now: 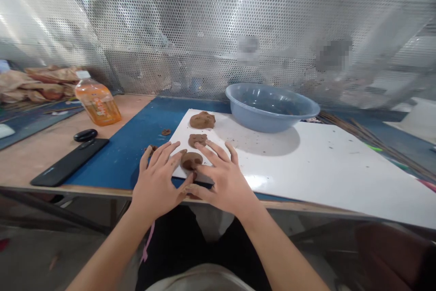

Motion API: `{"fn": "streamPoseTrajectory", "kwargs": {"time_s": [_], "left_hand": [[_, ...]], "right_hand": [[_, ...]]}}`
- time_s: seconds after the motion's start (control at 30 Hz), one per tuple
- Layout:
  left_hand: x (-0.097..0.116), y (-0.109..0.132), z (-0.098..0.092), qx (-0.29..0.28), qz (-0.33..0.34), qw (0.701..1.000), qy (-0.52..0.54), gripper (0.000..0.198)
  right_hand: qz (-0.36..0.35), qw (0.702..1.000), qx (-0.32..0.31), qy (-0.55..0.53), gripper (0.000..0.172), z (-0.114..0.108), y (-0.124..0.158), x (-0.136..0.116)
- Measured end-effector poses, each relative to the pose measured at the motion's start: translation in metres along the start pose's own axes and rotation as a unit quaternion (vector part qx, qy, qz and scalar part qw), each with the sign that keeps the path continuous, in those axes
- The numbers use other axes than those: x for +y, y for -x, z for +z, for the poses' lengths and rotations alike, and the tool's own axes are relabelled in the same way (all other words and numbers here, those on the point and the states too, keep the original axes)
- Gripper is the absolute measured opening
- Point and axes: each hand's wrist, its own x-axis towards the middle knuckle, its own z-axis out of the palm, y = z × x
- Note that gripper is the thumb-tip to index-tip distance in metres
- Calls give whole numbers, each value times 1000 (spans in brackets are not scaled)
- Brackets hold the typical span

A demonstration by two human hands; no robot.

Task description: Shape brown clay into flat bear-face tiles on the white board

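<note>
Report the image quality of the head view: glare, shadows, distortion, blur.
Head view: wide-angle distortion bows the perforated metal screen and stretches the white board; glare lies on the board beside the right hand; the blue plastic basin casts a soft shadow; two patches on the screen are pixelated.

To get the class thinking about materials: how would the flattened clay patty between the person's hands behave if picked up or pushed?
The clay patty is probably soft and fairly heavy for its size, since its lumpy, flattened shape suggests it dents easily. Lying flat on the white board, it seems unlikely to roll. The crumbs nearby hint that it may shed bits or cling to fingers.
</note>
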Motion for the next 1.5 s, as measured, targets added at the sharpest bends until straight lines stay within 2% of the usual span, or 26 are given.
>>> {"fn": "streamPoseTrajectory", "kwargs": {"time_s": [0.1,0.17,0.3,0.43,0.5,0.63,0.73,0.8,0.93,1.03,1.2,1.37,1.5], "left_hand": [[0,2,-5,37,9,999,11,47],[0,2,-6,43,21,999,16,43],[0,2,-5,26,39,999,15,43],[1,1,-3,8,25,1000,9,53],[3,-1,-4,-6,21,1000,5,51],[4,-2,-5,-30,15,999,-1,53],[3,-3,-7,-49,15,999,-6,53],[3,-3,-7,-59,6,998,-11,56],[6,-5,-5,-67,-25,997,-20,77],[8,-5,-3,-66,-61,995,-34,85],[8,-2,-2,-69,-67,994,-45,72],[7,-2,-5,-78,-54,995,-34,68],[8,-3,-5,-81,-61,995,-18,68]], "right_hand": [[8,1000,11,-4,44,-1,-1,-1],[18,1000,16,-5,42,-2,-1,-2],[46,999,14,0,49,-1,-1,-2],[61,998,9,10,51,0,-1,-3],[79,997,14,18,53,0,-2,-3],[125,992,10,35,68,2,-4,-2],[134,990,-13,44,88,5,-6,-2],[136,989,-28,49,95,6,-7,-2],[145,987,-47,57,86,6,-9,-3],[144,985,-58,73,84,4,-8,-6],[133,982,-84,104,83,0,-6,-10],[118,986,-75,92,89,3,-5,-7],[111,989,-57,86,83,6,-5,-6]]}}
